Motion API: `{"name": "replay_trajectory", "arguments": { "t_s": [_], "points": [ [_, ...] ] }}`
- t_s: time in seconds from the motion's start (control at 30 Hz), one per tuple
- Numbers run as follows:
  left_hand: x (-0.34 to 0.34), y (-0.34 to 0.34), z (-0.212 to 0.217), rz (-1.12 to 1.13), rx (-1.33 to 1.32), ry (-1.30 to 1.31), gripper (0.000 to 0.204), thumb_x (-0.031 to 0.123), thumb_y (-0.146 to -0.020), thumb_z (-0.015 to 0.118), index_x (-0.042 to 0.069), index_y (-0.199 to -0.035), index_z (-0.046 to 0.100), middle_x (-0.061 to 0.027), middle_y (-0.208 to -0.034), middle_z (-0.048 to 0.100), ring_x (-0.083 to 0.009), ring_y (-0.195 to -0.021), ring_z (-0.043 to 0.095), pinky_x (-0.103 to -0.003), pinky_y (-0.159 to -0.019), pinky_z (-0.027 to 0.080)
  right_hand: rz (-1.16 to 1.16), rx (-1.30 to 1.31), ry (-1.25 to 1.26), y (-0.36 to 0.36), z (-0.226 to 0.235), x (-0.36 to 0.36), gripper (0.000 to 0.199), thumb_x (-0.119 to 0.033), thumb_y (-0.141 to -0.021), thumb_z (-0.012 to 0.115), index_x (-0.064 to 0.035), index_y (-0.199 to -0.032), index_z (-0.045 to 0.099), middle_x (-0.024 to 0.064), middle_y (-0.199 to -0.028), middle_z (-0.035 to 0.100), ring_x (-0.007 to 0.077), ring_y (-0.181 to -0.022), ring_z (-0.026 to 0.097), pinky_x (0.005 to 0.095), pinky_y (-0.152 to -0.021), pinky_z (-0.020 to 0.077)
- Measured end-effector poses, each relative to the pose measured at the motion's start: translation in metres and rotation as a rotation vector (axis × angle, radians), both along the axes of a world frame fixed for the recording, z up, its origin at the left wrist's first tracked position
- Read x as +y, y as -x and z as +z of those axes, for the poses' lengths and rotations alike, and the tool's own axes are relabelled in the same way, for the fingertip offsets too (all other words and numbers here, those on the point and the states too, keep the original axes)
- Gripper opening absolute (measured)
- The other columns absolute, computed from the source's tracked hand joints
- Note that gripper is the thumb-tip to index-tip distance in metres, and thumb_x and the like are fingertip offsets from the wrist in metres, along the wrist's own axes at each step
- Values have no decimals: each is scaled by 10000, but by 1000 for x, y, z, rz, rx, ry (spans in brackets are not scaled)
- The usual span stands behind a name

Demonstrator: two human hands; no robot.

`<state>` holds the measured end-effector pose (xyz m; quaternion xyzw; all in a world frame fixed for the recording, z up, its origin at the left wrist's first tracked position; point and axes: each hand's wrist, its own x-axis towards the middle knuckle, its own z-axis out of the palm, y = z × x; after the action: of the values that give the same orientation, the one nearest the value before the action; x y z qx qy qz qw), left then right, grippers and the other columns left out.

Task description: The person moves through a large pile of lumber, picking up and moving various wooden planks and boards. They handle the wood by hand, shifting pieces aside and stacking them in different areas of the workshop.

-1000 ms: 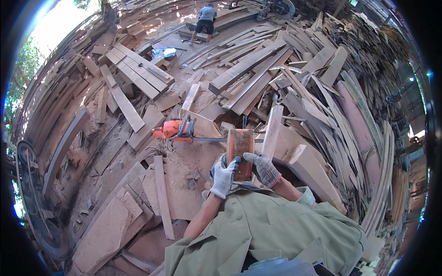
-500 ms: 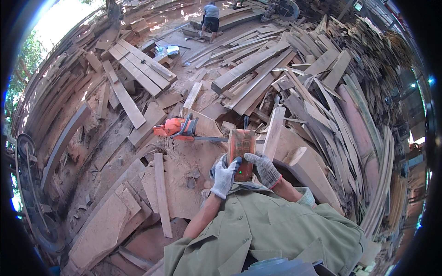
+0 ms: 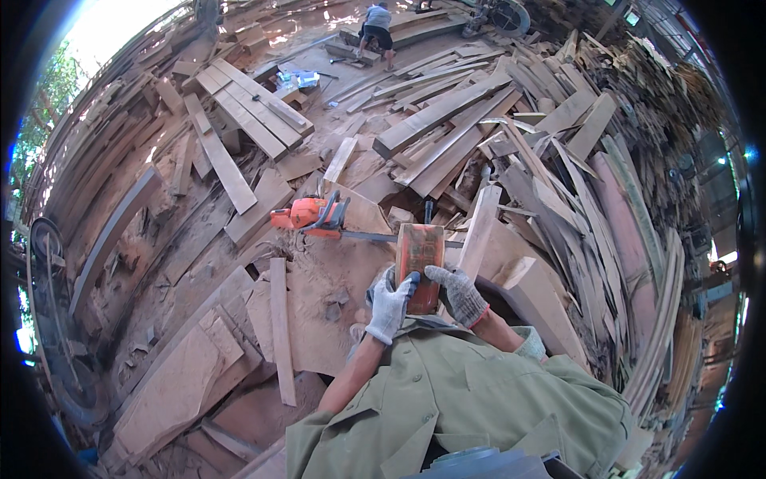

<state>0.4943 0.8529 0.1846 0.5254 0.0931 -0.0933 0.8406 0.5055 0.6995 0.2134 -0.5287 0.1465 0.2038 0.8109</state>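
Note:
In front of my torso I hold a worn orange-red remote control point(image 3: 420, 247), a boxy handset with a dark front panel and a short black antenna-like stub on top. My left hand point(image 3: 389, 306), in a pale knit glove, grips its lower left side with the thumb on the front. My right hand point(image 3: 458, 294), in a greyer glove, grips the lower right side, its thumb on the face. Beyond the handset an orange chainsaw point(image 3: 309, 215) rests on a broad sawdust-covered slab. Its bar runs right and passes behind the remote.
Several planks point(image 3: 255, 112) lie stacked ahead on the left. Long boards and a large heap of offcuts point(image 3: 574, 199) fill the right side. A wheeled machine point(image 3: 60, 319) stands at the left edge. Far ahead, a person point(image 3: 377, 33) bends over timber.
The scene has shifted slightly in the view, while both hands keep their hold on the remote control. A small green light on its lower face no longer shows. The distant person bends lower.

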Motion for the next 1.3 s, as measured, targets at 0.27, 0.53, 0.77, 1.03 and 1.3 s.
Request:
{"name": "replay_trajectory", "arguments": {
  "t_s": [0.27, 0.53, 0.77, 1.03, 1.3],
  "points": [
    [3, 4, 0, 18, -5, 16, 194, 135, -865, 688, 19, -1002, 613, -4, -818, 627, -37, -662, 520, -190, -582, 439, 32, -25, -25, 3, 1, 3, 319, -172, -875, 649, -30, -1157, 604, 49, -1022, 660, 137, -917, 612, 283, -832, 480],
    [6, 5, 1, 52, -28, -7, 236, 146, -857, 697, 10, -1031, 615, 0, -822, 623, -38, -661, 509, -193, -578, 431, 34, 16, 16, 1, 1, 7, 320, -152, -882, 637, -25, -1174, 599, 49, -1034, 659, 142, -925, 612, 282, -840, 478],
    [9, 5, -1, 34, -19, 27, 261, 158, -871, 683, 8, -1071, 608, 14, -832, 618, -32, -669, 500, -191, -585, 427, 26, 41, -31, 1, 6, 11, 317, -155, -882, 641, -26, -1169, 603, 51, -1034, 662, 145, -911, 623, 277, -829, 487],
    [14, 7, 0, 8, -18, -56, 308, 185, -883, 662, -18, -1106, 599, -46, -947, 652, -79, -797, 578, -226, -707, 483, 11, 28, 51, 2, 10, 16, 308, -166, -879, 646, -30, -1152, 615, 43, -1038, 655, 136, -929, 600, 282, -868, 464],
    [14, 6, 6, 28, -32, 52, 297, 146, -881, 667, -26, -1110, 589, -43, -947, 645, -81, -803, 584, -227, -720, 490, 14, 27, 35, 1, 13, 17, 297, -166, -885, 641, -38, -1152, 613, 38, -1021, 657, 133, -930, 602, 285, -859, 466]
  ]
}}
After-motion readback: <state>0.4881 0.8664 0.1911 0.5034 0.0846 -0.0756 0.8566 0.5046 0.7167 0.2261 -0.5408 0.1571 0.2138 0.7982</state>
